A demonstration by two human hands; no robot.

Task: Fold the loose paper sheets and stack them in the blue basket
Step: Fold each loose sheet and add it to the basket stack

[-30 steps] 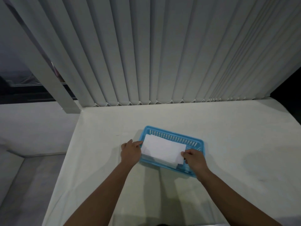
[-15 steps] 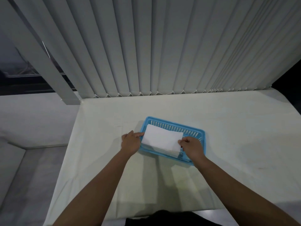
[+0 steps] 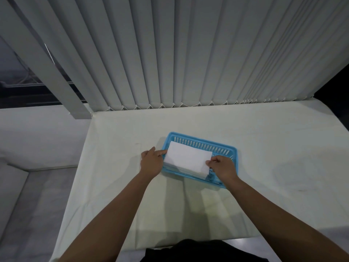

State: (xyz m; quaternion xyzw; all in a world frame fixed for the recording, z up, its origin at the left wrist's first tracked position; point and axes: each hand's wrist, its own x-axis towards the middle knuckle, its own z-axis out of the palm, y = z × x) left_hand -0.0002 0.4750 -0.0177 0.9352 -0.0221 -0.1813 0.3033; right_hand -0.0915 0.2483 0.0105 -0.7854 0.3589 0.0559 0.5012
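Observation:
A blue slotted basket (image 3: 222, 147) sits on the white table, a little past its middle. A stack of folded white paper sheets (image 3: 187, 157) lies in the basket's left part, the top sheet slightly tilted. My left hand (image 3: 152, 162) holds the stack's left edge at the basket's left rim. My right hand (image 3: 221, 167) pinches the stack's right edge, over the basket's near right part. The sheets lower in the stack show only as thin edges at the front.
The white cloth-covered table (image 3: 273, 167) stretches right and toward me. Grey vertical blinds (image 3: 188, 53) hang along the table's far edge. The table's left edge drops to a grey floor (image 3: 28, 205).
The camera has pulled back and risen, so the basket looks farther off. Both hands stay on the stack's two ends; the sheets have settled lower into the basket.

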